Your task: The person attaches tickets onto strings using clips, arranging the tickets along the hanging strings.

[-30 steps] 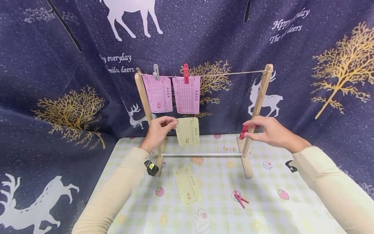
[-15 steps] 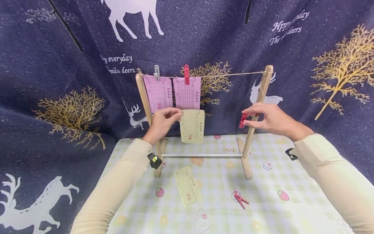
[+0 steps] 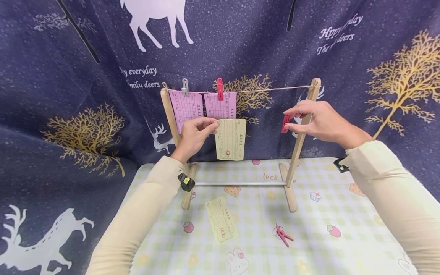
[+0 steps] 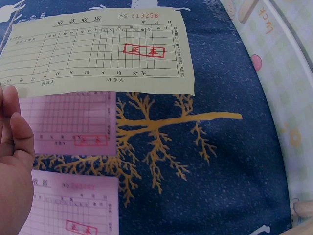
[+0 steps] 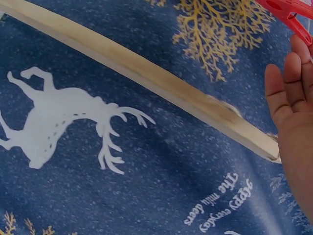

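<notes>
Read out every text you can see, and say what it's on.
"收款收据": held slip
"No 813258": held slip
"正本": held slip, pink slips
"年 月 日": held slip
"收款人": held slip
"开票人": held slip
"Hppy everyday": curtain
"The milu deers": curtain
"luck": tablecloth
"e": tablecloth
Blurred: pink slips' numbers, held slip's finest print.
Too small: lying slip.

Left hand (image 3: 195, 137) and right hand (image 3: 319, 123) well apart, both pinching, sleeved arms (image 3: 388, 191) outstretched
</notes>
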The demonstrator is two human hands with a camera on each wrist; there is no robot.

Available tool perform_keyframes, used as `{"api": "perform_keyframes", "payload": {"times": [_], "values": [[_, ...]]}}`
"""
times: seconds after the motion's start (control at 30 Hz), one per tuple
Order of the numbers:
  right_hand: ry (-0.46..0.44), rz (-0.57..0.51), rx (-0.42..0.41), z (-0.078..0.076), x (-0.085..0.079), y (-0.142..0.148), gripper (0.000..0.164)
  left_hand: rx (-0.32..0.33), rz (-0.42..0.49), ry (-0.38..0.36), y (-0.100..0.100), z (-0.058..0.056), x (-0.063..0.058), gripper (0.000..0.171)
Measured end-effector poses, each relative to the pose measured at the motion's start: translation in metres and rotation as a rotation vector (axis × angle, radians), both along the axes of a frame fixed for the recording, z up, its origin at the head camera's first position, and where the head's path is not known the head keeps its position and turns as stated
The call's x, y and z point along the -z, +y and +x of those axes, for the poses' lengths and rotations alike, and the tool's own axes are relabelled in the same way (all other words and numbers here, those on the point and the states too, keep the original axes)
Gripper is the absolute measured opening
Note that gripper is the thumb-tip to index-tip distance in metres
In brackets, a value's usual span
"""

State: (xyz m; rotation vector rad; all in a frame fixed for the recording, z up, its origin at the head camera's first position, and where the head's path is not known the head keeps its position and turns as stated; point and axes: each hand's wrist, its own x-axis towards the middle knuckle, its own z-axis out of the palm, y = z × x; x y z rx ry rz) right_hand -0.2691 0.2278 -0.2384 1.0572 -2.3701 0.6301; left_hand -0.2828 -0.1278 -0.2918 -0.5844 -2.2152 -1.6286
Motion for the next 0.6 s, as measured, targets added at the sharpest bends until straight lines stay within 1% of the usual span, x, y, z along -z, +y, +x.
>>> {"api": "perform_keyframes", "payload": {"times": [0.1,0.2,0.37,0.43,0.6], "values": [[-0.033,0.012,0.046,0.0,-0.007,-0.001,0.031,0.008,0.034,-0.001,0.005,-0.002,-0.004,0.016],[-0.034,0.022,0.065,-0.001,-0.013,-0.001,0.031,0.01,0.054,0.003,0.01,-0.004,-0.007,0.016],[-0.02,0.021,0.071,-0.003,-0.023,-0.003,0.032,-0.026,0.029,-0.004,0.016,-0.005,-0.013,0.018],[-0.025,0.014,0.081,-0.005,-0.027,-0.003,0.033,-0.03,0.032,-0.005,0.019,-0.006,-0.016,0.018],[-0.013,0.002,0.106,-0.006,-0.035,-0.004,0.034,0.003,0.075,0.001,0.026,-0.011,-0.022,0.017]]}}
